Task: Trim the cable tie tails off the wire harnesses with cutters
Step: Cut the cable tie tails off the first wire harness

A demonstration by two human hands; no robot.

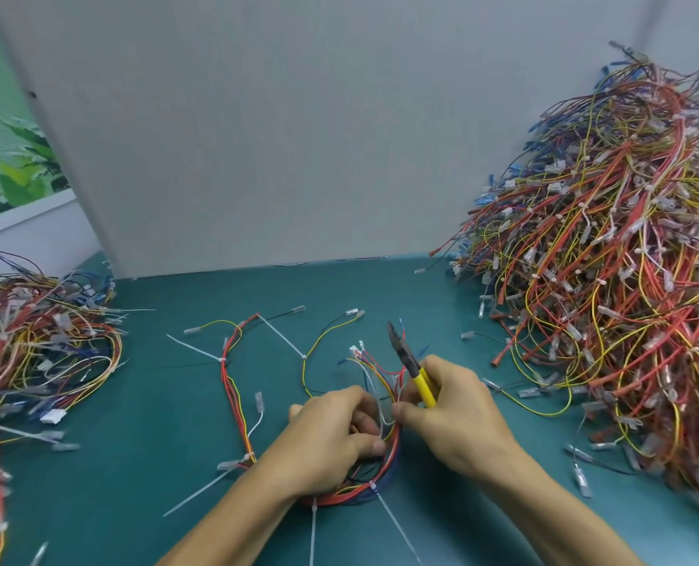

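Teal bench against a grey partition, big heap of wiring at 3 o'clock, smaller heap at 9. One harness sprawls dead centre. The left hand grips its wires, and the right hand is wrapped round the yellow cutters, tip at 12. The wires look light and floppy, the tie tails springy, so I'd pinch right beside a tie head.

The cutters have yellow handles and dark jaws; the harness wires are red, yellow, blue; cable tie tails white; table teal
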